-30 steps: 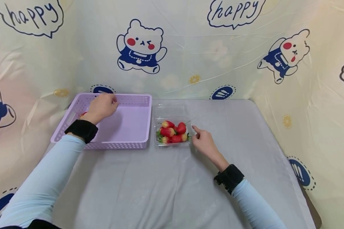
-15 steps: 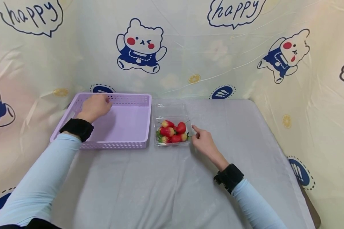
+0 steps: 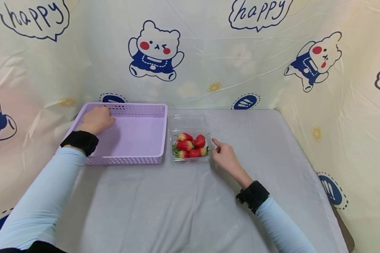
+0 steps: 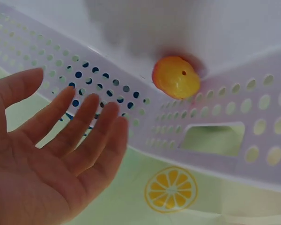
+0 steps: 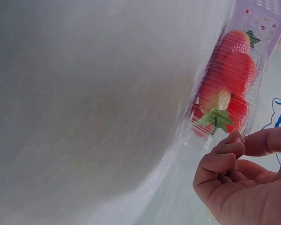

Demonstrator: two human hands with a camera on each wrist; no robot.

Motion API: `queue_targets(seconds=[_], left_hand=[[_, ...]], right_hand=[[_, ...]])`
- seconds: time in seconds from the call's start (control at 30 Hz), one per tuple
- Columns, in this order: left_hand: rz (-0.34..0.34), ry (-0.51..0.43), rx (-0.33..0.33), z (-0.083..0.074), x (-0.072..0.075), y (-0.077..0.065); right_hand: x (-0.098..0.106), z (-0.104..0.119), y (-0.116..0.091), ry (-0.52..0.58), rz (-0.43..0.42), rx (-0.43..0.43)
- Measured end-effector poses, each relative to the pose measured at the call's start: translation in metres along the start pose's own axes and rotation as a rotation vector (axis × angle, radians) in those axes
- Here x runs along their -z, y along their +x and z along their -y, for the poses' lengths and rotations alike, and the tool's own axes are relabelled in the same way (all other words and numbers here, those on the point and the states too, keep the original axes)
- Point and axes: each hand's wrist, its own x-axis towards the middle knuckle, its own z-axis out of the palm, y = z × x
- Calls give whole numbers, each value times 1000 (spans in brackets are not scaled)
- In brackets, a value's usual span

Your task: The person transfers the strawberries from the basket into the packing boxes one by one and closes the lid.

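My left hand is over the left part of a purple plastic basket, fingers spread and holding nothing in the left wrist view. A round yellow-and-red fruit with a small dark hole lies in the basket's corner, apart from those fingertips; in the head view it is hidden. My right hand pinches the right edge of a clear plastic clamshell box between thumb and fingers. Several red and pale-yellow strawberries with green leaves fill the box, its lid folded back.
The basket and the box stand side by side on a grey cloth-covered table. Behind them hangs a curtain printed with cartoon bears. The basket has perforated walls and a handle slot.
My left hand has moved left and slightly nearer over the basket. The red bit seen beside its wrist earlier is now covered. My right hand and the box have stayed in place.
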Motion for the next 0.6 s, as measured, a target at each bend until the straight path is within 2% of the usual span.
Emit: queue_targets(seconds=[0.2,0.43,0.53,0.6], left_hand=[[65,20,-5,5,7,-9],[142,24,20,6,10,-15],[139,0,-25,10,8,-19],[135,-63,-56,13,7,-23]], right_hand=[[0,0,1,0,-4,4],[0,0,1,4,0,8],[-1,0,1,7,6,11],[-1,0,0,11,8,12]])
